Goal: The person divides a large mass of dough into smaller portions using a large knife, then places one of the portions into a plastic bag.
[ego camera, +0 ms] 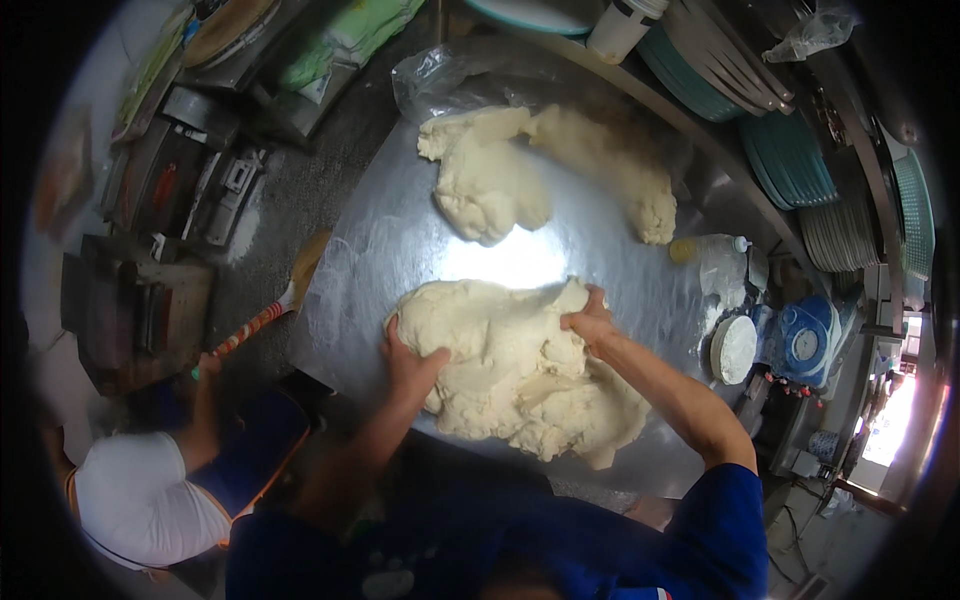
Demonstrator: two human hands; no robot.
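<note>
A large, lumpy mass of pale dough (510, 352) lies on the steel worktable (352, 277) in front of me. My left hand (412, 364) grips its left side, thumb on top and fingers around the edge. At the upper right of the same mass, my right hand (592, 322) clutches a raised flap of dough. Farther back on the table rest another thick lump of dough (487, 180) and a long strip of dough (615, 165) that bends down to the right. The two touch or nearly touch at the top.
On my left, a co-worker (150, 495) holds a broom (255, 326) with a striped handle. A bottle with yellow contents (705, 247), a white round tub (733, 349) and a blue scale (806, 341) stand at right. Stacked plates (787, 161) line the shelf; clear plastic (427, 75) lies behind.
</note>
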